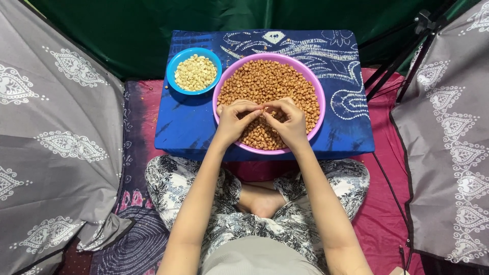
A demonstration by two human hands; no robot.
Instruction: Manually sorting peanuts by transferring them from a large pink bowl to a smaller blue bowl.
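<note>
A pink bowl [222, 84] full of brown-skinned peanuts [267, 81] stands on a low table under a blue patterned cloth [188, 127]. Both hands hover over the bowl's near half, fingertips meeting at the middle. My left hand [235, 119] and my right hand [288, 121] pinch a single peanut between thumbs and forefingers. To the left of the pink bowl sits a smaller blue bowl [175, 61] holding pale skinned peanuts [195, 73].
I sit cross-legged in black-and-white patterned trousers on a red mat [387, 214]. Grey patterned fabric [56, 142] hangs at both sides. A black tripod [407, 56] stands at the right behind the table, and a dark green sheet [153, 20] hangs behind.
</note>
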